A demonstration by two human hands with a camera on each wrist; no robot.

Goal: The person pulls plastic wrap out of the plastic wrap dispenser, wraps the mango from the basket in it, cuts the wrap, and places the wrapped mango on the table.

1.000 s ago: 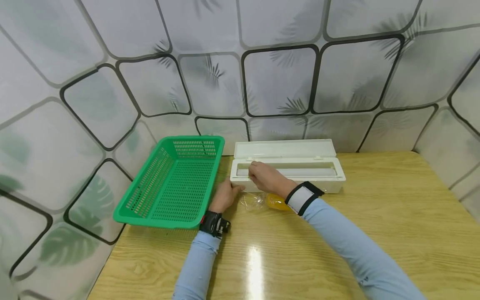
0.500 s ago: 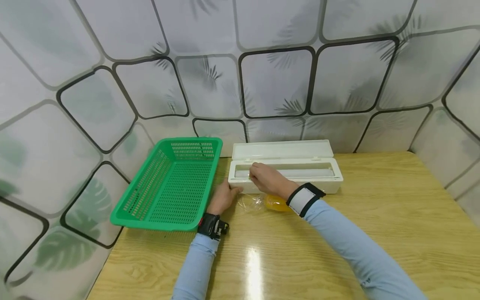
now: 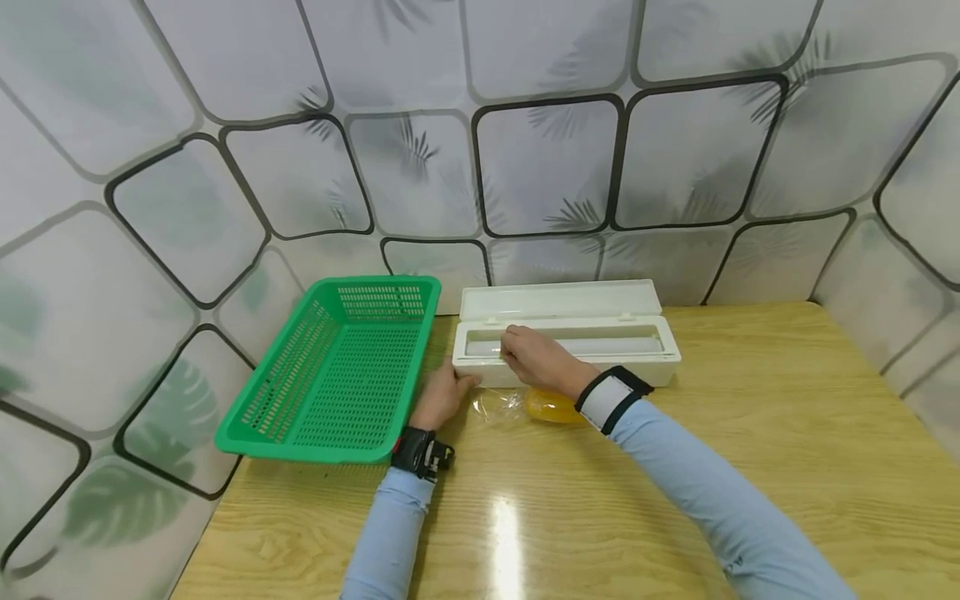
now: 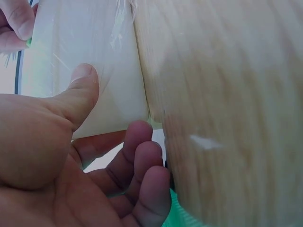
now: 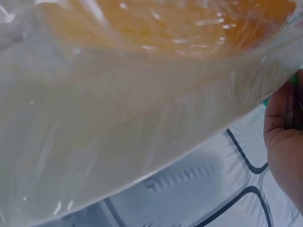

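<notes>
Nearest me, the film-wrapped orange item [image 3: 553, 406] lies on the table [image 3: 675, 483]. My left hand [image 3: 441, 398], fingers loosely curled, steadies the dispenser box [image 3: 570, 346]; my right hand [image 3: 536, 358] pinches the thin, clingy film edge.

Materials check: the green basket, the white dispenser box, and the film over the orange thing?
Green basket: looks like moulded plastic, perforated walls and floor, slight sheen.
White dispenser box: likely rigid plastic, smooth matte-to-satin, with a hinged lid standing open.
Film: thin clear plastic wrap, wrinkled with glints; the right wrist view shows it stretched over the orange thing, whose own material I can't tell.
</notes>
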